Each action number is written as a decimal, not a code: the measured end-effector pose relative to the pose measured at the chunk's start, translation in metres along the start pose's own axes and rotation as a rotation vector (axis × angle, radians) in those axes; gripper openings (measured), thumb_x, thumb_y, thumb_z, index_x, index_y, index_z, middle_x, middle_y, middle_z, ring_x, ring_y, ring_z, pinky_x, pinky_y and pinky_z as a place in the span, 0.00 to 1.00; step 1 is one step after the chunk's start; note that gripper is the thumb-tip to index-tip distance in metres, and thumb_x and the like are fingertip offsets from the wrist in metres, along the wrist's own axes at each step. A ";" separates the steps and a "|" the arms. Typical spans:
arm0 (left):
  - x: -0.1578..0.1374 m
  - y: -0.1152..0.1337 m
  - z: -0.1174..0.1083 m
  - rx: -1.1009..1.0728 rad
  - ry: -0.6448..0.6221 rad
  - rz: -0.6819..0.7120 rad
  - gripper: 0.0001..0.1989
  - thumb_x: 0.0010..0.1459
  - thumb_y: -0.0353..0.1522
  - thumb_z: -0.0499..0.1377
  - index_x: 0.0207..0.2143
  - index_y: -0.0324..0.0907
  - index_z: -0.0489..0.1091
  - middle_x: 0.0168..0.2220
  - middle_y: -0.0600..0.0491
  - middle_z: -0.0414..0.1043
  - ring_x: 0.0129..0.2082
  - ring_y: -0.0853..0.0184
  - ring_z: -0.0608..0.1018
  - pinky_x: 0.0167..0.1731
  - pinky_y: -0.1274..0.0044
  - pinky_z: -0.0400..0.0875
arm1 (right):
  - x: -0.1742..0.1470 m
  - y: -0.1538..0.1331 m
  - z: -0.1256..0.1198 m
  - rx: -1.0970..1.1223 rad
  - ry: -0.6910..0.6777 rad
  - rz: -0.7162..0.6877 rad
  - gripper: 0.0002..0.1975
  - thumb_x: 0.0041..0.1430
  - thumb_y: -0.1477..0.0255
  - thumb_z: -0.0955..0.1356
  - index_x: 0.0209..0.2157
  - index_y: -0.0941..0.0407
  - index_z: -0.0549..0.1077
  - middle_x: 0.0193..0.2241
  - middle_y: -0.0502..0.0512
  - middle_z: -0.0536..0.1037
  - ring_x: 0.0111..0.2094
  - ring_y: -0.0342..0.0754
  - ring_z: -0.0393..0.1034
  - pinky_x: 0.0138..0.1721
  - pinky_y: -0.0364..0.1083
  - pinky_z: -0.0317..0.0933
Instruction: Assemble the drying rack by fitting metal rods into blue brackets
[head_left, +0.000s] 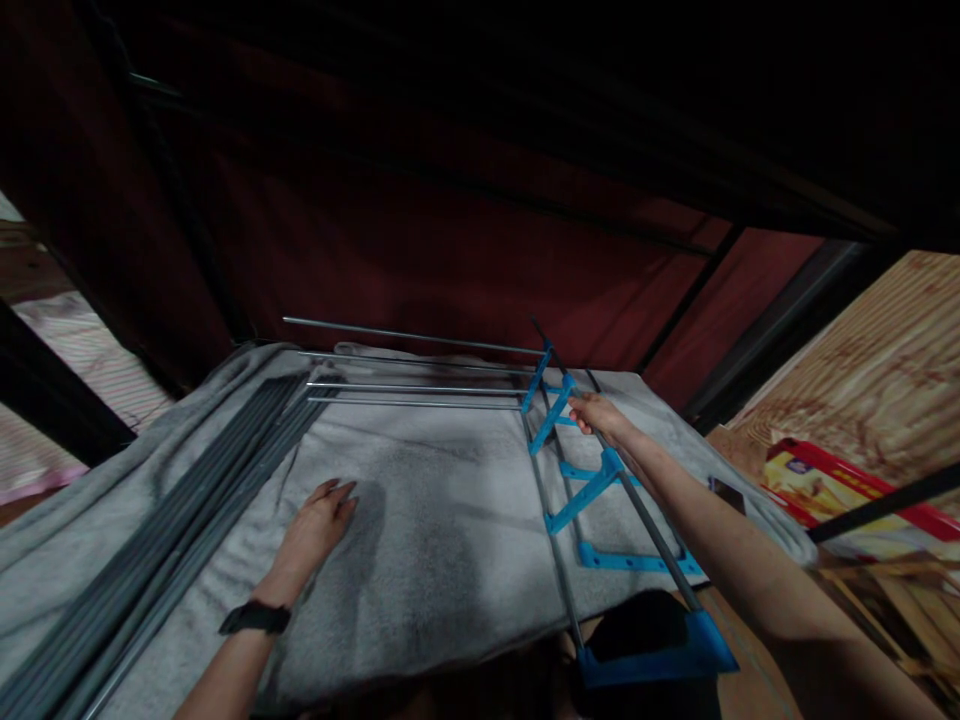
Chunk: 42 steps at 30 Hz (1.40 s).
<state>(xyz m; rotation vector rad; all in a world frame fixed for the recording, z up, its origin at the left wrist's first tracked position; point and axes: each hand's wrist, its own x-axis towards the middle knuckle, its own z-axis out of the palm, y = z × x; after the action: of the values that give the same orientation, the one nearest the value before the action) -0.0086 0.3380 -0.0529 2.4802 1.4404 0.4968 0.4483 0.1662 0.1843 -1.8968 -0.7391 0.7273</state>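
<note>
My right hand (598, 416) is closed around the long grey metal tube (656, 535) of a partly joined frame, just beside a blue plastic bracket (553, 415). More blue brackets, such as the one nearer me (585, 492) and the one at the front end (656, 655), link this tube to a second tube (561, 575). Thin metal rods (420, 388) run leftward from the brackets at the far end. My left hand (319, 525), with a black band on the wrist, hovers over or rests on the grey blanket (442, 560). Its fingers are loosely apart with nothing in them.
A bundle of grey tubes (172, 510) lies along the left side of the blanket. Dark posts and a dark red panel (450, 250) stand behind. A dark phone-like object (726, 494) lies at the right, near a red and yellow box (847, 490).
</note>
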 end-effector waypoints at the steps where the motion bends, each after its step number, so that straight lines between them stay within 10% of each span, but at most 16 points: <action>1: 0.000 0.001 0.000 -0.002 -0.002 -0.003 0.26 0.64 0.39 0.47 0.55 0.37 0.74 0.59 0.40 0.69 0.56 0.57 0.75 0.59 0.70 0.67 | 0.000 0.001 0.001 -0.006 0.007 0.000 0.14 0.66 0.75 0.65 0.24 0.56 0.63 0.14 0.46 0.69 0.11 0.36 0.55 0.12 0.35 0.48; 12: -0.011 0.014 -0.019 -0.066 -0.015 -0.057 0.24 0.65 0.36 0.46 0.55 0.35 0.73 0.58 0.39 0.70 0.56 0.58 0.75 0.59 0.71 0.66 | 0.002 -0.001 0.010 -0.135 0.011 -0.038 0.07 0.69 0.74 0.63 0.33 0.56 0.63 0.17 0.45 0.71 0.13 0.37 0.60 0.14 0.36 0.53; 20: -0.016 -0.009 -0.046 0.050 0.211 -0.237 0.22 0.65 0.35 0.49 0.54 0.35 0.72 0.56 0.38 0.71 0.57 0.54 0.73 0.60 0.66 0.64 | 0.009 0.009 -0.009 -0.210 -0.007 -0.064 0.08 0.68 0.75 0.61 0.32 0.56 0.63 0.17 0.46 0.72 0.13 0.37 0.60 0.13 0.36 0.52; 32: 0.000 -0.003 -0.043 -0.185 0.137 -0.330 0.21 0.62 0.36 0.53 0.53 0.35 0.74 0.54 0.38 0.74 0.52 0.55 0.77 0.52 0.67 0.71 | 0.002 0.007 -0.017 -0.212 0.020 -0.058 0.07 0.67 0.66 0.65 0.36 0.56 0.68 0.18 0.48 0.73 0.14 0.38 0.61 0.14 0.36 0.55; 42: -0.030 -0.004 -0.077 0.252 0.178 -0.464 0.23 0.64 0.35 0.46 0.51 0.33 0.73 0.51 0.35 0.73 0.49 0.49 0.74 0.48 0.63 0.67 | 0.002 0.011 -0.019 -0.174 0.031 -0.046 0.06 0.65 0.68 0.67 0.36 0.57 0.69 0.19 0.50 0.74 0.14 0.39 0.61 0.15 0.37 0.57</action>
<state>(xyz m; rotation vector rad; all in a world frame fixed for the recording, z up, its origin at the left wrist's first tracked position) -0.0565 0.3158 0.0105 2.1989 2.1904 0.4713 0.4659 0.1534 0.1810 -2.0358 -0.8472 0.6204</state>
